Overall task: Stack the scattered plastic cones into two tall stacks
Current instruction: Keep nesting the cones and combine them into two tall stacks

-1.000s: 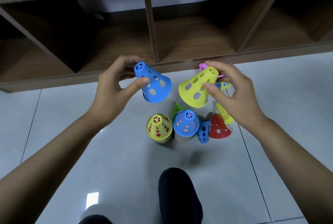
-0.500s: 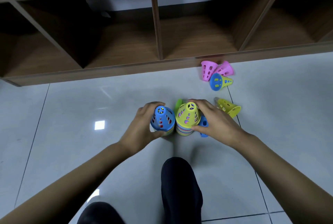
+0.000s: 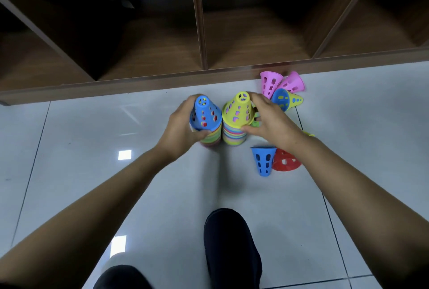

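Two stacks of coloured perforated cones stand side by side on the floor. The left stack [image 3: 210, 136] is topped by a blue cone [image 3: 205, 113], which my left hand [image 3: 180, 127] grips from the left. The right stack [image 3: 233, 135] is topped by a yellow cone [image 3: 239, 109]; my right hand [image 3: 270, 120] holds it from the right, thumb at its rim. Loose cones lie around: a blue one [image 3: 263, 161] upside down, a red one [image 3: 286, 163], two pink ones [image 3: 269, 83] [image 3: 292, 83], and a yellow cone with a blue one nested inside [image 3: 286, 100].
A low wooden shelf unit [image 3: 204, 72] with open compartments runs along the far side, close behind the stacks. My dark shoe [image 3: 232, 244] is on the pale tiled floor [image 3: 92, 149] near the bottom centre. A green cone [image 3: 255, 122] peeks out under my right hand.
Both hands brought the blue and yellow cones down from the air onto the two stacks. The view has since shifted, and the hands stay wrapped around the top cones.
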